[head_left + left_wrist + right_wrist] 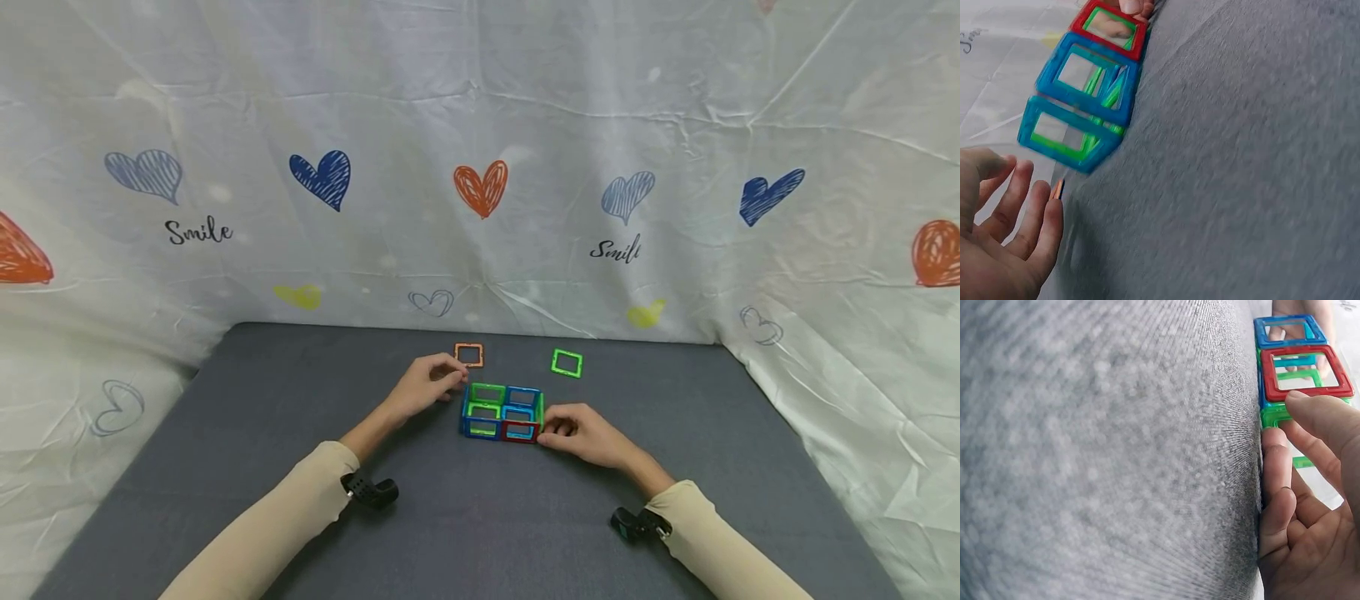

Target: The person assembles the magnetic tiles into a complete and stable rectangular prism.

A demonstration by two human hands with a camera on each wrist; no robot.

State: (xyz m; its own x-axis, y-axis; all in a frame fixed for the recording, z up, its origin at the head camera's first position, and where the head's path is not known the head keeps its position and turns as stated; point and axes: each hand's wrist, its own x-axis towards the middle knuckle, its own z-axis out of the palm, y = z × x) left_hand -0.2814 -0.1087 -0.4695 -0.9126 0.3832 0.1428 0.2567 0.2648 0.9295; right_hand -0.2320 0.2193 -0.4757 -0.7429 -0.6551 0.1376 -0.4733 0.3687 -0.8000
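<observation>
A low box of magnetic tiles (522,389) stands on the table, its open-framed squares blue, green and red. My right hand (588,433) is at its right end. In the right wrist view, the thumb presses the edge of the red tile (1269,375) while fingers reach behind the green tile (1272,416), pinching that corner. Just off the box's left end is my left hand (429,385), fingers loosely bent and holding nothing. From the left wrist view, a gap shows between those fingers (1052,219) and the nearest blue tile (1029,125).
Beyond the box, an orange square tile (468,344) lies flat near the left hand, and a green square tile (568,353) lies farther right. A white cloth printed with hearts (480,100) hangs behind the dark grey table (480,533).
</observation>
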